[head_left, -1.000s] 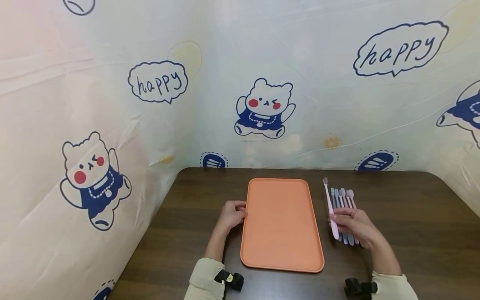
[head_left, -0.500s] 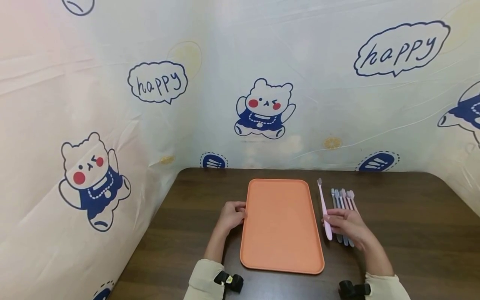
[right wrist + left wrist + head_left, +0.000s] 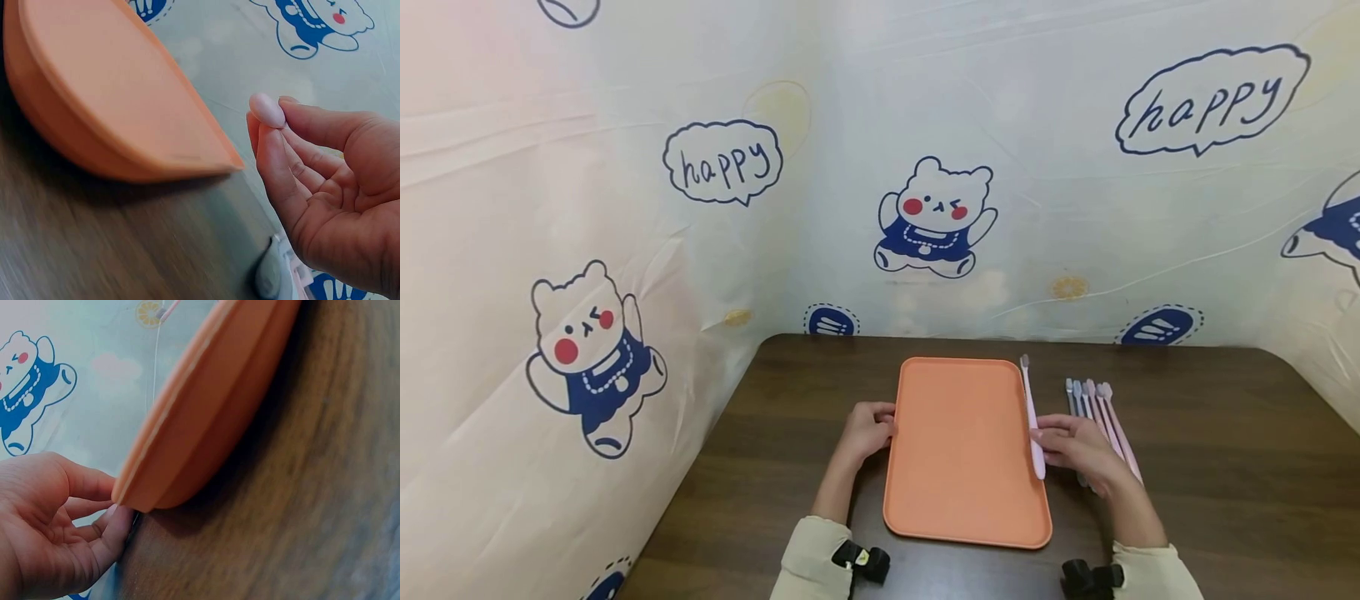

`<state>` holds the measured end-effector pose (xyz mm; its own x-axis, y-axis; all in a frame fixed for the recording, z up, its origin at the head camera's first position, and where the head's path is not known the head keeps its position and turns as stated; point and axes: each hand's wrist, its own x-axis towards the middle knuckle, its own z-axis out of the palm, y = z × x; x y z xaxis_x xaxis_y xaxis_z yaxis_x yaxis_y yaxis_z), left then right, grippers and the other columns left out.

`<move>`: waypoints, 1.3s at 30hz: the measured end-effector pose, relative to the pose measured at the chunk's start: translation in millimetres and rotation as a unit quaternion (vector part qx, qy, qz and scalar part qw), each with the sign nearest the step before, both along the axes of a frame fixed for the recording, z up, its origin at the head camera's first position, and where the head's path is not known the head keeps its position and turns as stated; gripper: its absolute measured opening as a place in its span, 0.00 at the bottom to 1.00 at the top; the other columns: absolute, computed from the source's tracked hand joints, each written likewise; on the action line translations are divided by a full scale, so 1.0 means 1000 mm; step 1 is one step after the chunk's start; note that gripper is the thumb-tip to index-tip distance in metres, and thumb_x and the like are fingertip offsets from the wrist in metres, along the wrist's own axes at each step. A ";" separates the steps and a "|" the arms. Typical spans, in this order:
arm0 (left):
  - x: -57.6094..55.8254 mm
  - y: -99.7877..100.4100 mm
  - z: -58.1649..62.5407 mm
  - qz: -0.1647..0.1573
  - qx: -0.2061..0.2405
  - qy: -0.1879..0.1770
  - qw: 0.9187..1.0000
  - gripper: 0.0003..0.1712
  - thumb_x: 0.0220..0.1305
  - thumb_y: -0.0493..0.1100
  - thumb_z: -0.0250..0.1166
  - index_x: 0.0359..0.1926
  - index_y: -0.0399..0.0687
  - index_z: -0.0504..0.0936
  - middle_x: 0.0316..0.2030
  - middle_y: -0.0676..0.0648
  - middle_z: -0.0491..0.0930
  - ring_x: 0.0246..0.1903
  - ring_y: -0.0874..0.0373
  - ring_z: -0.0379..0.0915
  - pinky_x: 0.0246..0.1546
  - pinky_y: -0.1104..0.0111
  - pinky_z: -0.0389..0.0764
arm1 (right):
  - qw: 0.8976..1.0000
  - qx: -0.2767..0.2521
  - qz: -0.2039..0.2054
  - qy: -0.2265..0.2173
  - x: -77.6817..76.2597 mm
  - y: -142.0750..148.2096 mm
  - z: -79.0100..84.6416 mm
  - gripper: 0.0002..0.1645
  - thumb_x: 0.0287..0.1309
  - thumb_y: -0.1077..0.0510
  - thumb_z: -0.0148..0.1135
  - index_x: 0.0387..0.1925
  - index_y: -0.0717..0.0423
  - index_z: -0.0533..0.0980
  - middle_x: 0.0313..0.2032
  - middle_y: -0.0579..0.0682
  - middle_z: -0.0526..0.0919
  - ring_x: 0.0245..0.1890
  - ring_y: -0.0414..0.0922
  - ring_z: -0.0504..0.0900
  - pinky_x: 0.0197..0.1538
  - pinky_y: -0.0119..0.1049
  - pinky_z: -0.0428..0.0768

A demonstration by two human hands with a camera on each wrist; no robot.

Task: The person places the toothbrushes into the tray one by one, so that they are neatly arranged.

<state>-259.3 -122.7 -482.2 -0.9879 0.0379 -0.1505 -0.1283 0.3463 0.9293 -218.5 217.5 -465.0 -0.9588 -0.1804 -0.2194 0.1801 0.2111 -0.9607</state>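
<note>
An orange tray (image 3: 966, 450) lies on the dark wooden table. At its left edge my left hand (image 3: 867, 429) holds the rim; the left wrist view shows the thumb and fingers of that hand (image 3: 59, 519) at the tray's side (image 3: 200, 419). My right hand (image 3: 1078, 446) pinches a pink toothbrush (image 3: 1030, 408) between thumb and fingers, with the bristle end pointing away from me. In the head view the brush overlaps the tray's right rim. Seen from the right wrist, the handle end (image 3: 267, 110) stands apart from the tray.
Several toothbrushes (image 3: 1101, 408), bluish and pink, lie side by side right of the tray, partly hidden by my right hand. A printed cloth (image 3: 820, 208) hangs behind and beside the table (image 3: 1225, 442).
My right hand has carried the pink toothbrush leftward, from over the row of toothbrushes to the tray's right rim. My left hand has stayed at the tray's left edge.
</note>
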 end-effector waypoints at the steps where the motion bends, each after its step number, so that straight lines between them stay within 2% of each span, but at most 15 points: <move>1: 0.000 0.000 0.000 0.000 0.001 -0.002 1.000 0.24 0.60 0.27 0.59 0.59 0.31 0.81 0.37 0.42 0.79 0.31 0.60 0.77 0.34 0.67 0.87 | 1.000 -0.003 0.000 -0.001 0.000 -0.002 0.000 0.31 0.69 0.60 0.61 0.64 0.80 0.66 0.45 0.51 0.89 0.36 0.32 0.84 0.40 0.29 0.86; 12: 0.000 -0.001 -0.002 -0.002 -0.003 -0.001 1.000 0.24 0.60 0.28 0.60 0.59 0.31 0.81 0.38 0.41 0.80 0.31 0.60 0.78 0.35 0.66 0.87 | 1.000 -0.013 0.008 -0.007 -0.001 -0.022 0.000 0.31 0.68 0.60 0.61 0.63 0.78 0.67 0.43 0.51 0.87 0.34 0.35 0.83 0.38 0.30 0.86; 18: 0.000 -0.001 -0.003 0.000 0.001 -0.001 1.000 0.24 0.60 0.28 0.61 0.59 0.31 0.81 0.38 0.40 0.81 0.31 0.60 0.78 0.35 0.66 0.87 | 0.999 -0.025 0.018 -0.008 -0.002 -0.029 0.001 0.33 0.69 0.61 0.60 0.66 0.79 0.64 0.45 0.52 0.88 0.35 0.33 0.84 0.39 0.28 0.86; 23: -0.002 -0.001 -0.004 0.001 0.003 0.000 1.000 0.24 0.60 0.27 0.61 0.59 0.31 0.81 0.38 0.41 0.81 0.32 0.60 0.78 0.35 0.65 0.87 | 0.999 -0.030 0.029 -0.005 -0.002 -0.036 0.002 0.33 0.69 0.62 0.59 0.67 0.80 0.62 0.47 0.56 0.87 0.36 0.33 0.83 0.38 0.28 0.86; 30: -0.003 0.001 -0.004 -0.001 -0.001 0.004 1.000 0.25 0.59 0.28 0.61 0.59 0.31 0.81 0.38 0.40 0.82 0.32 0.60 0.78 0.35 0.65 0.87 | 0.999 -0.016 0.028 0.001 -0.004 -0.047 0.004 0.31 0.69 0.61 0.60 0.66 0.78 0.66 0.48 0.61 0.86 0.36 0.36 0.84 0.40 0.30 0.87; 35: -0.003 -0.001 -0.005 0.009 -0.007 0.012 1.000 0.25 0.58 0.27 0.61 0.58 0.30 0.81 0.38 0.39 0.82 0.31 0.60 0.78 0.34 0.66 0.87 | 0.999 -0.036 0.039 -0.002 -0.009 -0.059 0.002 0.28 0.67 0.61 0.62 0.61 0.78 0.69 0.40 0.51 0.88 0.33 0.36 0.83 0.37 0.29 0.86; 39: -0.003 0.000 -0.005 0.007 -0.008 0.014 1.000 0.25 0.57 0.27 0.61 0.58 0.30 0.82 0.37 0.39 0.83 0.31 0.60 0.78 0.33 0.66 0.86 | 0.998 -0.058 0.033 -0.016 -0.011 -0.066 -0.002 0.27 0.66 0.63 0.63 0.59 0.78 0.70 0.36 0.46 0.88 0.31 0.35 0.83 0.35 0.27 0.85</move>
